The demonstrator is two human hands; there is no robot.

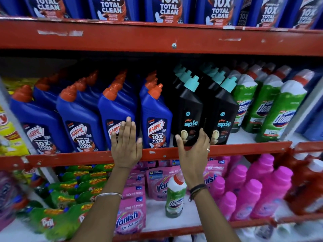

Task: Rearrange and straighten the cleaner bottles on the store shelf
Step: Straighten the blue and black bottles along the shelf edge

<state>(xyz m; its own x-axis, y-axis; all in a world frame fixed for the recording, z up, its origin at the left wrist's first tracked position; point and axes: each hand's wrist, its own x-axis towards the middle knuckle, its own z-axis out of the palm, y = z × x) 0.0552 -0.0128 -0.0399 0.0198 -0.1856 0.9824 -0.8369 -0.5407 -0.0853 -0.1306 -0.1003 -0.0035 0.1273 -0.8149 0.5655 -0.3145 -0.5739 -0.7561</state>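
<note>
Evidently mid-straightening on the middle shelf (162, 152): left hand (126, 145) spread flat, fingers apart, against the third blue Harpic bottle (117, 116) at about nine o'clock of centre; right hand (193, 149) opened around the base of the nearer black Spic bottle (189, 114) at three o'clock, thumb and fingers flanking it, not clearly clamped. Best to press low on each bottle, nudge bases square to the red edge, keep labels facing out, and avoid tipping the tall necks into the rows behind.
</note>
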